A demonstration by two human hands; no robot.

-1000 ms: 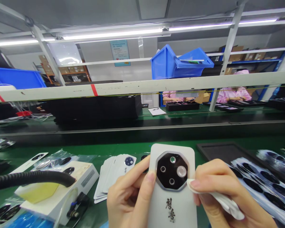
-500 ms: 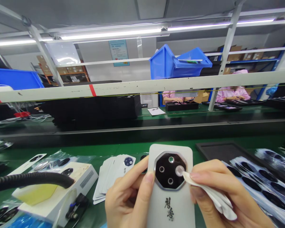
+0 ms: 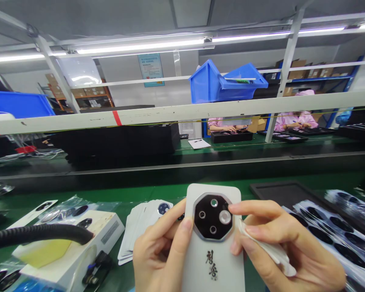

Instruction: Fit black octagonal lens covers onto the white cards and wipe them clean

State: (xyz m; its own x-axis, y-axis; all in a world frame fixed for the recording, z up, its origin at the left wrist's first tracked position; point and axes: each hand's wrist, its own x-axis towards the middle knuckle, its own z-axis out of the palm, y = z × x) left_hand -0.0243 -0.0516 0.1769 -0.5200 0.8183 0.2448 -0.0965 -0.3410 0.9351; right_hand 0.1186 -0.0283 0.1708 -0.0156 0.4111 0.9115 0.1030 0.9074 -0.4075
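My left hand (image 3: 161, 253) grips a white phone back cover (image 3: 213, 263) from the lower left, its thumb along the cover's left edge. The cover stands tilted toward me and has dark calligraphy below an octagonal black camera module (image 3: 213, 217) with a silver rim and several round lenses. My right hand (image 3: 280, 243) pinches a folded white cloth (image 3: 264, 247), which lies just right of the module. Its index fingertip is close to the module's upper right rim. The cover hides part of the bench behind it.
A stack of white cards (image 3: 140, 231) lies left of my hands, beside a white box (image 3: 79, 247) under a black ribbed hose (image 3: 39, 235). Black parts on clear film (image 3: 331, 231) and a black tray (image 3: 280, 192) lie right. Co-workers (image 3: 293, 121) sit beyond a divider rail (image 3: 182, 111).
The white cloth has come away from the large lens toward the right. The cover has shifted slightly left, and the view has turned a little.
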